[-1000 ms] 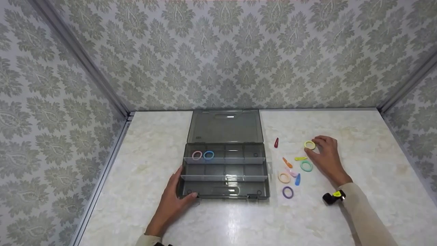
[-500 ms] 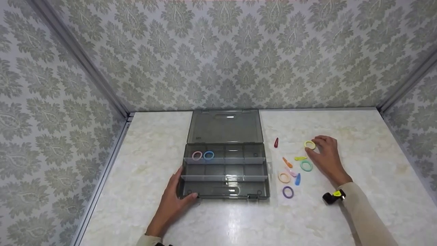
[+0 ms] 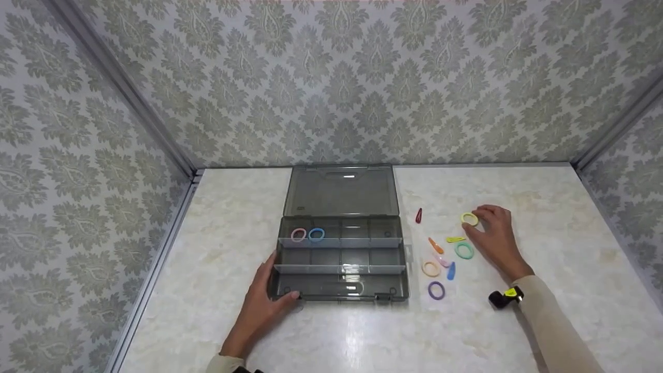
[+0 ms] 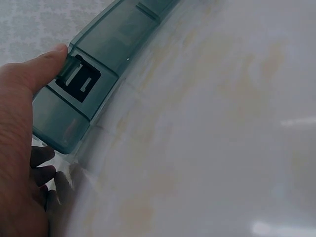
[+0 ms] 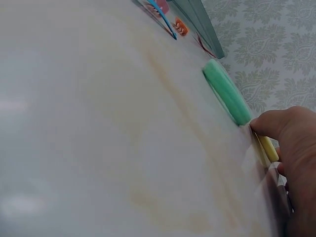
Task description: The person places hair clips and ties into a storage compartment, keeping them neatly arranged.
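Note:
My left hand (image 3: 262, 299) grips the front left corner of a grey see-through divided storage box (image 3: 339, 298), its lid (image 3: 342, 194) lying back. In the left wrist view the thumb rests by the box's dark latch (image 4: 80, 79), fingers round the side. A pink hair tie (image 3: 292, 235) and a blue hair tie (image 3: 311, 235) lie in the back row. Right of the box, my right hand (image 3: 494, 235) pinches a yellow hair tie (image 3: 463, 217) between thumb and fingers, low over the table. A green hair tie (image 3: 457, 255) lies just in front of it.
Between box and right hand lie a red hair clip (image 3: 419, 216), an orange clip (image 3: 435, 245), a yellow clip (image 3: 456, 240), a blue clip (image 3: 451, 271), a pink clip (image 3: 442, 261), a peach hair tie (image 3: 424, 271) and a purple hair tie (image 3: 430, 293). Patterned walls enclose the table.

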`<state>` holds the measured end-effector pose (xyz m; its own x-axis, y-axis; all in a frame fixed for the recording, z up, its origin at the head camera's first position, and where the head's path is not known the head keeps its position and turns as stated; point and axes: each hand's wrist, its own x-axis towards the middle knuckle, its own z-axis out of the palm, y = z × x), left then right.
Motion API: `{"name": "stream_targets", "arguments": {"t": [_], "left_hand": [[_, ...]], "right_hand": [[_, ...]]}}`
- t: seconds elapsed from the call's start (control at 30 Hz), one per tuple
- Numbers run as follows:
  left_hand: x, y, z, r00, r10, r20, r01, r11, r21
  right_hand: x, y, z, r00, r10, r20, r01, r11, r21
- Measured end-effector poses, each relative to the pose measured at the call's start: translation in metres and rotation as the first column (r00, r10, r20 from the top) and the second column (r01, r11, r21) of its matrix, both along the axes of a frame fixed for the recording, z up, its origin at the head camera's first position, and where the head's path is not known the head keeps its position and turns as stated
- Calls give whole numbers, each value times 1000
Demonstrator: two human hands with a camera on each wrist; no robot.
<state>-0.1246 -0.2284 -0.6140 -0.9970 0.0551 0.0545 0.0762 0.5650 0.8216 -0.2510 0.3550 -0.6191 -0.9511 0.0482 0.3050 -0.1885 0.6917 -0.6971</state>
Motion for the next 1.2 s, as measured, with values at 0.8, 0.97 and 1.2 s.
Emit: {"name": "stream_targets", "arguments": {"t": [0.8, 0.97, 1.2], "left_hand": [[-1, -1, -1, 1000, 5, 16, -5, 1000, 6], [-1, 0, -1, 1000, 8, 15, -8, 1000, -21], [0, 0, -1, 999, 14, 33, -13, 999, -43]], "right_hand": [[0, -2, 1, 999, -18, 35, 18, 1000, 11], [1, -1, 1, 1000, -3, 6, 3, 1000, -2], [0, 0, -1, 1000, -1, -1, 1, 1000, 9]]}}
